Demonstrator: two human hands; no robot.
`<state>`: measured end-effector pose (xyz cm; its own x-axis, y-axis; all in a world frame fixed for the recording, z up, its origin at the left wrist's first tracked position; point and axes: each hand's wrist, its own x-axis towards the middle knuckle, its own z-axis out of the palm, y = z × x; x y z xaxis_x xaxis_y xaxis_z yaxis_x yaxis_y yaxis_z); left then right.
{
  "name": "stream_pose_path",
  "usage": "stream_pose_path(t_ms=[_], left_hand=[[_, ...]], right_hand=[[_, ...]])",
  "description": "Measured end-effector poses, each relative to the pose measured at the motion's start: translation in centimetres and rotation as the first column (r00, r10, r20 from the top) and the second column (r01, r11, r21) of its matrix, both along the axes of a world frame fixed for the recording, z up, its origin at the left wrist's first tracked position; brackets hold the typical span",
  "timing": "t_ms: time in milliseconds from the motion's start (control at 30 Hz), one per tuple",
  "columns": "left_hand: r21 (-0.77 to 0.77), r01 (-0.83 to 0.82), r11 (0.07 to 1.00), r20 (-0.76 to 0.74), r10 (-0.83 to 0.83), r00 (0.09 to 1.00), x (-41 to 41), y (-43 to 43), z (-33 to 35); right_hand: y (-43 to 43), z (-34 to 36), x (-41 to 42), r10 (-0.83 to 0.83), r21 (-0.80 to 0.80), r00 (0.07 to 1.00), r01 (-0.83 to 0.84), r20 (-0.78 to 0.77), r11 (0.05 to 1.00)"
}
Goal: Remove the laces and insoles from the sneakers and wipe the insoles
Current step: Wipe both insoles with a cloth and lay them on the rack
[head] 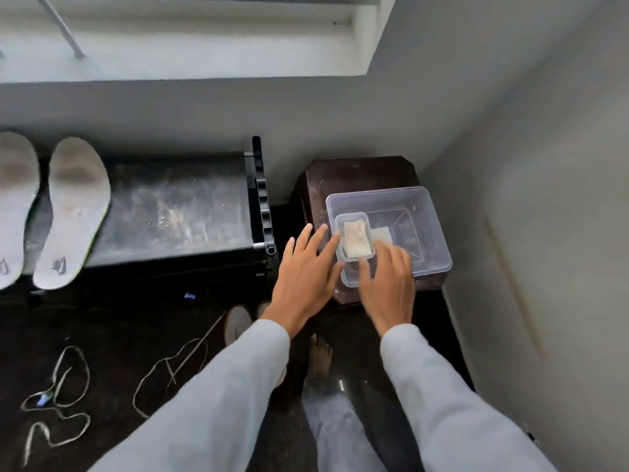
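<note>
Two pale grey insoles (76, 212) (15, 206) lie side by side on a black dusty bench (177, 212) at the left. Two loose laces (54, 403) (173, 366) sprawl on the dark floor below. A small clear box (354, 238) with a folded cloth inside sits in a larger clear plastic tub (422, 226) on a dark brown stool (357, 172). My left hand (306, 277) has straight fingers reaching the small box's left side. My right hand (388, 284) lies over the tub's near edge, fingers spread beside the small box.
White walls close in at the right and behind the stool. A grey sneaker toe (238, 323) shows on the floor under my left wrist. A bare foot (320, 359) and trouser legs stand below my arms. A window ledge (190, 63) runs above.
</note>
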<state>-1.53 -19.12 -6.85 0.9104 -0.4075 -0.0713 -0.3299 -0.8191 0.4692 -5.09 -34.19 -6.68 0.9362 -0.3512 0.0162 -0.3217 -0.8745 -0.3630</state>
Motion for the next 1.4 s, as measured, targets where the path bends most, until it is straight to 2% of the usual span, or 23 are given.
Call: stream_pose_path(t_ms=[167,333,533,733,900,1000,1133,1233,1400], left_hand=[[0.053,-0.056,0.997,-0.125,0.062,0.990,1.2,-4.1,-2.5],[0.057,-0.143,0.988,-0.175,0.150,0.973,1.3,-6.8,-4.3],[0.089,-0.231,0.969,-0.107,0.240,0.965,1.3,-7.9,-5.1],[0.086,-0.287,0.954,-0.044,0.291,0.956,1.5,-8.4,-5.6],[0.094,-0.309,0.946,-0.020,0.313,0.950,1.4,-8.6,-5.8],[0.077,-0.316,0.946,-0.018,0.318,0.948,1.3,-8.6,-5.9],[-0.039,-0.350,0.936,-0.047,0.348,0.936,1.3,-8.4,-5.9],[-0.202,-0.469,0.860,-0.203,0.432,0.879,1.5,-7.9,-5.1],[-0.405,-0.710,0.576,-0.488,0.521,0.701,2.3,-7.4,-2.4]], right_hand=[[-4.1,-2.5,4.6,0.057,-0.023,0.996,-0.058,-0.065,0.998],[-5.6,-4.7,6.9,0.211,-0.075,0.968,-0.222,-0.135,0.972],[-5.7,-5.3,7.4,0.254,-0.147,0.944,-0.288,-0.211,0.946],[-5.0,-5.5,9.1,0.239,-0.089,0.887,-0.296,-0.394,0.951],[-4.6,-6.3,9.7,0.250,-0.070,0.893,-0.296,-0.375,0.953],[-5.0,-6.7,9.4,0.230,-0.059,0.922,-0.261,-0.311,0.964],[-5.2,-6.2,8.8,0.219,-0.039,0.946,-0.235,-0.238,0.971],[-5.1,-4.9,8.1,0.208,-0.038,0.970,-0.214,-0.127,0.976],[-4.9,-1.9,6.5,0.227,-0.059,0.973,-0.224,0.032,0.973]])
